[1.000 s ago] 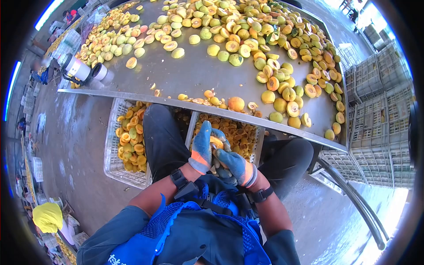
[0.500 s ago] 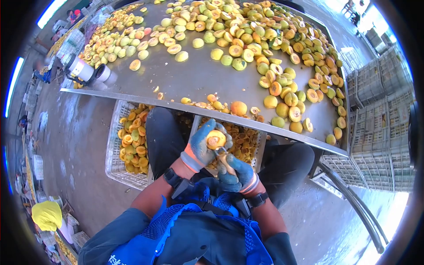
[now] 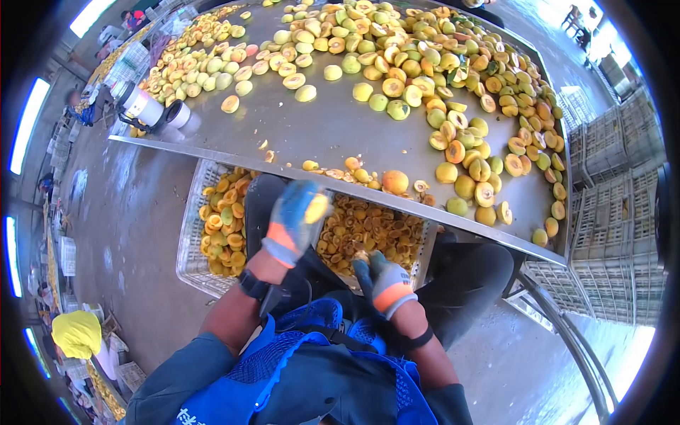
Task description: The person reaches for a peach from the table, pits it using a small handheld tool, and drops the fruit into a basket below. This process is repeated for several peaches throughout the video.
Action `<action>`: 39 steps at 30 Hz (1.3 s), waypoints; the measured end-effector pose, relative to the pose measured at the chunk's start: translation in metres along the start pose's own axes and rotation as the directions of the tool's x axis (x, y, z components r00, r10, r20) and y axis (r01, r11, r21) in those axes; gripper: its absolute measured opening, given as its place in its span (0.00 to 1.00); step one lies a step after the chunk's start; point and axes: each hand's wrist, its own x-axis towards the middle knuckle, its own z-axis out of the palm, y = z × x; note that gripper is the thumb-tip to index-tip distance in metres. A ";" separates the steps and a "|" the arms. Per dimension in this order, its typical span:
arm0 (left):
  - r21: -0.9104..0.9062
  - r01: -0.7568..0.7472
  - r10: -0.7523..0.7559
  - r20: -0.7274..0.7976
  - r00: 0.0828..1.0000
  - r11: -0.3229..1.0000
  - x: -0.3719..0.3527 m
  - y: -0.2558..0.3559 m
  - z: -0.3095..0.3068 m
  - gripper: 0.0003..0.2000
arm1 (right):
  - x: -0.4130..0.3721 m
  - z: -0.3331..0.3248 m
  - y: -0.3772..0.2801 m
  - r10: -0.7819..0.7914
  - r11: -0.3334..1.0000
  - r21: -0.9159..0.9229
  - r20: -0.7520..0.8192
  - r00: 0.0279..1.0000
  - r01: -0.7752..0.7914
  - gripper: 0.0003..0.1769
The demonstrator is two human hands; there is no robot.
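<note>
My left hand (image 3: pixel 294 216), in a blue, grey and orange glove, is closed around a yellow peach half (image 3: pixel 316 208) above the left side of the middle crate. Lower and to the right, my gloved right hand (image 3: pixel 386 282) is closed, with a small tan end showing at its fingertips; this looks like the handled tool of the earlier frame, mostly hidden. Beneath the hands, the middle crate (image 3: pixel 423 258) holds small brownish-orange pieces. A white crate (image 3: pixel 185 244) of peach halves (image 3: pixel 225 219) stands to the left, beside my leg.
A metal table (image 3: pixel 276 134) spans the front, bearing many cut peaches (image 3: pixel 397 71) and some scraps along its near edge. A white-and-black cylinder (image 3: pixel 142 106) lies at its left corner. Stacked crates (image 3: pixel 616 205) and a curved metal leg (image 3: pixel 567 333) are on the right.
My hands have moved apart: the left went up and left with a peach half, the right slightly down and right. The tool's tip no longer meets the fruit. The view has shifted slightly.
</note>
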 end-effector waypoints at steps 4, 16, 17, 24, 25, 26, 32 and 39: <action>0.054 0.312 -0.278 -0.327 0.903 0.949 -0.005 -0.045 -0.056 0.11 | 0.000 0.023 0.039 0.012 0.999 0.046 -0.042 0.999 -0.010 0.28; 0.241 0.024 -0.130 0.434 0.892 0.970 0.098 0.006 0.124 0.23 | 0.000 0.016 0.050 0.041 0.971 0.238 -0.130 0.991 -0.009 0.26; 0.314 0.035 -0.194 0.491 0.849 0.949 0.108 0.006 0.138 0.24 | -0.001 0.017 0.055 0.044 0.970 0.243 -0.161 0.986 -0.003 0.25; -0.063 0.425 -0.337 0.512 0.790 0.903 0.112 -0.015 0.133 0.20 | -0.002 -0.006 0.036 0.019 0.841 0.517 -0.318 0.948 0.156 0.14; -0.278 0.551 -0.366 0.508 0.779 0.787 0.105 -0.023 0.127 0.20 | -0.002 -0.010 0.033 0.015 0.814 0.551 -0.336 0.942 0.183 0.12; -0.490 0.591 -0.310 0.540 0.783 0.641 0.098 -0.033 0.117 0.22 | 0.001 -0.007 0.033 0.045 0.762 0.622 -0.327 0.944 0.179 0.11; -0.746 0.422 -0.232 0.596 0.769 -0.516 0.048 0.018 0.066 0.29 | 0.013 -0.021 0.005 -0.249 0.796 0.389 -0.487 0.837 0.464 0.10; -0.851 0.520 -0.441 0.494 0.749 -0.072 0.006 0.027 0.071 0.20 | 0.010 -0.032 -0.027 -0.188 0.836 0.426 -0.370 0.910 0.346 0.12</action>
